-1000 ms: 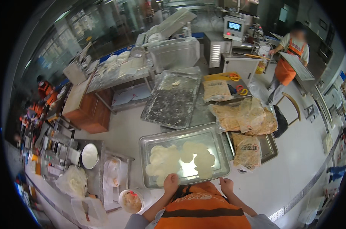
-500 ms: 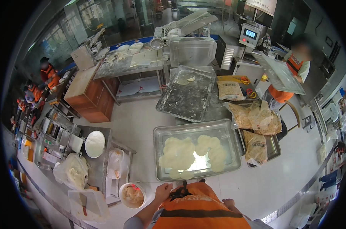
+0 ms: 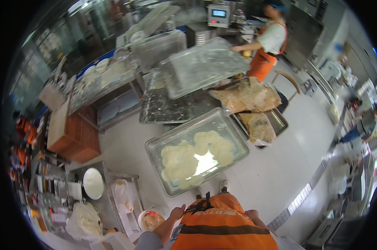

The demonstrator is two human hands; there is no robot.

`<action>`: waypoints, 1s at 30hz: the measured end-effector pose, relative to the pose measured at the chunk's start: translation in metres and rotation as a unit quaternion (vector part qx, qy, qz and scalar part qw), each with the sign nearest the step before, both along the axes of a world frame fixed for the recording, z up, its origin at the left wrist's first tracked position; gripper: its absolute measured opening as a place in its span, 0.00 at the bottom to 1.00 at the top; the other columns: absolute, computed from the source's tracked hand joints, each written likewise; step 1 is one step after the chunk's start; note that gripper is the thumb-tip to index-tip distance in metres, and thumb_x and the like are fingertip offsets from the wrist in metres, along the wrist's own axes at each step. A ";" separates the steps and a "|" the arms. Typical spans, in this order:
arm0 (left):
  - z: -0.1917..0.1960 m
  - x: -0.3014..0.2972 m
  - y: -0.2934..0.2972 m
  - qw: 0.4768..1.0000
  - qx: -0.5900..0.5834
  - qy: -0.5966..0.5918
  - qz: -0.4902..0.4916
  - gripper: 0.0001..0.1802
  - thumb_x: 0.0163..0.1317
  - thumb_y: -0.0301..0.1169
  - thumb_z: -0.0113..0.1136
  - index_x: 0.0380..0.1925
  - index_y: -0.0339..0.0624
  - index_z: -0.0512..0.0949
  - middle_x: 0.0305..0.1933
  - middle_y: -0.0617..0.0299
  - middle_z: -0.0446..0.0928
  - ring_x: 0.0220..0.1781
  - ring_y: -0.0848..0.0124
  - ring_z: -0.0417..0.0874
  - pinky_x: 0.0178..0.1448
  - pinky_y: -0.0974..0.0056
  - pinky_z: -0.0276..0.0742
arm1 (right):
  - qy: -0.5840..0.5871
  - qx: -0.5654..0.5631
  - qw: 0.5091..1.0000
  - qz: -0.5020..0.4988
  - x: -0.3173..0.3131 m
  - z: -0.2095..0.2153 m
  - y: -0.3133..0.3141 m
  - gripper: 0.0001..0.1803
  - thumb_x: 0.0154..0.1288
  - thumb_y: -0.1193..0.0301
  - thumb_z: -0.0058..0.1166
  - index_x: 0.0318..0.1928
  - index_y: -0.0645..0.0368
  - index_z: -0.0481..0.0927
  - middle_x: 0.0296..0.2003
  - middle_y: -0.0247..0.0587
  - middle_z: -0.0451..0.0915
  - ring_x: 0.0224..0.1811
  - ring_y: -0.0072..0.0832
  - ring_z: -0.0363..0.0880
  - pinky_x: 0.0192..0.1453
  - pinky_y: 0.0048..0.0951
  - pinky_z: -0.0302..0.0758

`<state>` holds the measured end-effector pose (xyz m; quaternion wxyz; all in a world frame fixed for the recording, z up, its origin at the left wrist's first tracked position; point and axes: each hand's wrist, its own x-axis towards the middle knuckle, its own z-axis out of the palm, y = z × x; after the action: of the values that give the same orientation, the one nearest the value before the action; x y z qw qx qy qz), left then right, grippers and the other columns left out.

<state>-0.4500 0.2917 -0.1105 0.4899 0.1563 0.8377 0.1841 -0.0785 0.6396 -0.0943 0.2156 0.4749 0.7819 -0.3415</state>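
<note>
My left hand hangs beside my orange apron, its fingers loosely apart with nothing in them. On the other side, my right hand is low against the apron; its fingers are mostly hidden. In front of me is a large shallow tray with thin round dough sheets overlapping in it. Neither hand touches the tray. Beyond it, a co-worker in an orange apron has a hand on a big empty-looking tray, tilted over a dark, flour-dusted tray.
Bags of tan crumbs lie on a metal tray at the right. To my left are a bucket of pinkish food, a white round tub and a bag of pale dough. A wooden cabinet stands farther left.
My view has turned right and tilted. The co-worker has moved the big tray left, over the dark tray. My hands still hang at my sides.
</note>
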 end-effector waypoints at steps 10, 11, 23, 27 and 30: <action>-0.066 -0.011 0.019 0.989 0.075 0.006 -0.131 0.26 0.67 0.51 0.49 0.29 0.40 0.85 0.23 0.57 0.82 0.23 0.62 0.84 0.36 0.56 0.81 | 0.008 -0.061 0.937 -0.344 0.048 0.003 -0.022 0.18 0.55 0.57 0.71 0.36 0.60 0.89 0.32 0.42 0.88 0.33 0.27 0.85 0.40 0.32 0.81; -0.069 -0.013 0.027 0.992 0.044 -0.009 -0.117 0.26 0.67 0.51 0.49 0.28 0.40 0.85 0.22 0.57 0.82 0.23 0.62 0.84 0.36 0.56 0.81 | 0.017 -0.068 0.929 -0.364 0.057 -0.001 -0.020 0.19 0.55 0.57 0.71 0.37 0.61 0.89 0.32 0.42 0.88 0.33 0.27 0.85 0.40 0.32 0.81; -0.052 0.057 0.110 0.995 0.022 0.036 0.089 0.18 0.61 0.45 0.60 0.25 0.41 0.84 0.28 0.51 0.84 0.35 0.53 0.86 0.43 0.52 0.80 | 0.033 -0.122 0.921 -0.369 0.139 0.013 0.042 0.15 0.60 0.64 0.59 0.33 0.65 0.86 0.23 0.42 0.84 0.24 0.29 0.82 0.31 0.33 0.78; -0.064 0.082 0.079 0.987 0.067 0.110 -0.097 0.13 0.60 0.39 0.59 0.32 0.42 0.85 0.37 0.47 0.85 0.42 0.51 0.86 0.44 0.52 0.80 | 0.024 -0.220 0.874 -0.433 0.189 -0.058 0.057 0.12 0.62 0.65 0.60 0.28 0.61 0.85 0.22 0.41 0.84 0.20 0.29 0.80 0.27 0.35 0.77; -0.032 0.099 0.105 0.988 0.107 0.097 -0.054 0.10 0.58 0.38 0.61 0.25 0.44 0.81 0.26 0.46 0.80 0.33 0.45 0.83 0.40 0.44 0.78 | -0.018 -0.121 0.952 -0.282 0.171 -0.045 0.091 0.17 0.64 0.59 0.55 0.23 0.57 0.82 0.18 0.35 0.81 0.16 0.29 0.76 0.23 0.36 0.74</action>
<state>-0.3505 0.3963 -0.1428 0.3963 0.2699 0.8469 0.2300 0.0921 0.7310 -0.1394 0.1802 0.6522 0.5653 -0.4717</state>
